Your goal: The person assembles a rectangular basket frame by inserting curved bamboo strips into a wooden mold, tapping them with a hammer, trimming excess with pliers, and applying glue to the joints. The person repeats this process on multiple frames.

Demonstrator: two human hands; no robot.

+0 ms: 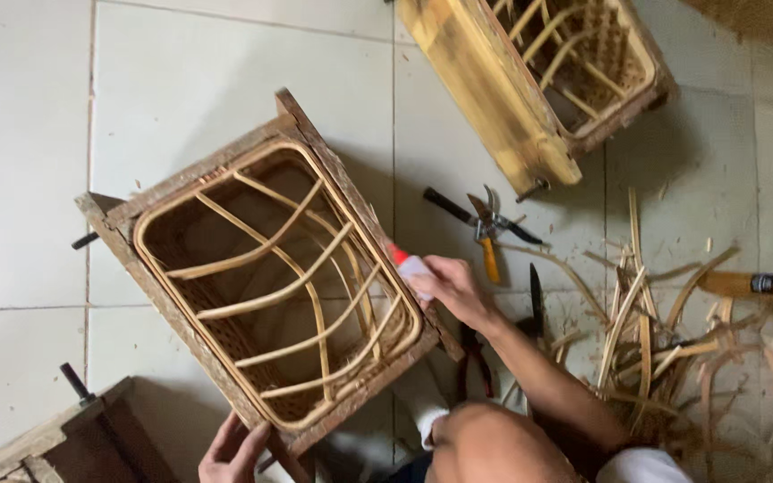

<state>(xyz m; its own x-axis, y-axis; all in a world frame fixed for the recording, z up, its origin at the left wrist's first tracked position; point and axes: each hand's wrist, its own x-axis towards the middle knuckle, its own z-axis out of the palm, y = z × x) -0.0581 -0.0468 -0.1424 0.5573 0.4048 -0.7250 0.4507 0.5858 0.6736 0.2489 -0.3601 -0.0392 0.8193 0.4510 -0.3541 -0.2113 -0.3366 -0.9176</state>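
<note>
Floor: pale tiled floor (29,134), littered with shavings.
Landmark: wooden frame with rattan basket (275,286), lying at the centre, opening upward.
Right hand (454,288): arm stretched from below, fingers closed around a small bottle with red tip (409,265), tip touching the frame's right edge.
Left hand (233,452): at the frame's lower corner, fingers curled on the wood.
Right of frame: pruning shears (487,228), then loose rattan strips (646,331).
Above right: second frame (539,72).
</note>
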